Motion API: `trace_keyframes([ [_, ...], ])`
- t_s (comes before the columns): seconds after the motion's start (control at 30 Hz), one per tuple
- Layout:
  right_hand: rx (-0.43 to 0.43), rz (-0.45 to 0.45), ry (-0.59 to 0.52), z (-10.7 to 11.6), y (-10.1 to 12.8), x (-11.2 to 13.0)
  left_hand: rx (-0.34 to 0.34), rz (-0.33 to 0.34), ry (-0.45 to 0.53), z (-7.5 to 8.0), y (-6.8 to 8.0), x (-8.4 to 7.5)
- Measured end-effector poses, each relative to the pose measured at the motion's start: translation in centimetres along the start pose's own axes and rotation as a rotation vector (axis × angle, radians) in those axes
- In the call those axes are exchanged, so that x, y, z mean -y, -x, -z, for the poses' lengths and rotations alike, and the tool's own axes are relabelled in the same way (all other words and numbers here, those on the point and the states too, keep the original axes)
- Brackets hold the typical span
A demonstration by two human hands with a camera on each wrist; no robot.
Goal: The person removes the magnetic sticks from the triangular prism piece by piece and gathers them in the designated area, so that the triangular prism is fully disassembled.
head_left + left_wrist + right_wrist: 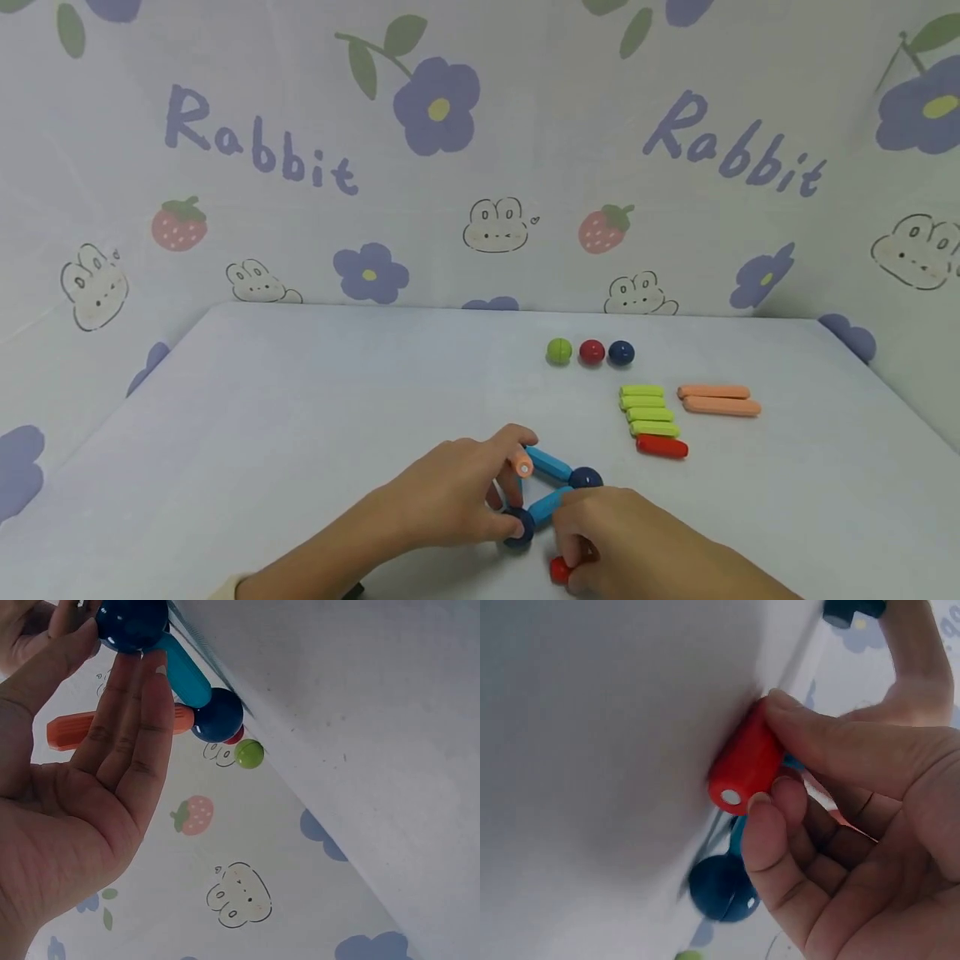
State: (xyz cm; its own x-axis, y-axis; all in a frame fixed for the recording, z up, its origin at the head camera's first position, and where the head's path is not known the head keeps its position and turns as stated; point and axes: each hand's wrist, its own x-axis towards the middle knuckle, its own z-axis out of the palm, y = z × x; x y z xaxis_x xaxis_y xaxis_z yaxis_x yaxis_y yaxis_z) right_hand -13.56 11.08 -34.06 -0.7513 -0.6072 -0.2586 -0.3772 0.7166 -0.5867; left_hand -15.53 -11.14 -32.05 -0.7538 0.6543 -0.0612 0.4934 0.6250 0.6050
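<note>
Left hand (450,492): thumb and fingers pinch the near ball (517,532), navy. Orange rod (523,464) at 12 o'clock from that ball, end toward the head camera; in the left wrist view its other end meets a navy ball (219,715), cannot tell which one. Blue rods (550,464): two converge on the right ball (586,479), navy, at 2 o'clock from the near ball; the lower one links both. Held red rod (560,571) at 4 o'clock from the near ball, gripped between thumb and curled fingers of the right hand (630,533). From the right ball: green ball (558,351), red ball (592,352) and blue ball (621,352) in a row around 12 o'clock; four green rods (649,413) between 1 and 2; loose red rod (662,447) and two orange rods (722,406) at 2, the latter farther out.
</note>
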Motion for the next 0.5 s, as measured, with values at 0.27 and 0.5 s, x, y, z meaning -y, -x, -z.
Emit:
trace_keyframes([
  [0.27,-0.082,-0.079,0.095,1.7,0.8,-2.3,0.01,0.025,0.009,0.1,-0.2,0.1],
  [0.5,-0.069,-0.046,0.069,3.2,2.0,-4.5,0.001,0.013,-0.001,0.0,-0.1,0.2],
])
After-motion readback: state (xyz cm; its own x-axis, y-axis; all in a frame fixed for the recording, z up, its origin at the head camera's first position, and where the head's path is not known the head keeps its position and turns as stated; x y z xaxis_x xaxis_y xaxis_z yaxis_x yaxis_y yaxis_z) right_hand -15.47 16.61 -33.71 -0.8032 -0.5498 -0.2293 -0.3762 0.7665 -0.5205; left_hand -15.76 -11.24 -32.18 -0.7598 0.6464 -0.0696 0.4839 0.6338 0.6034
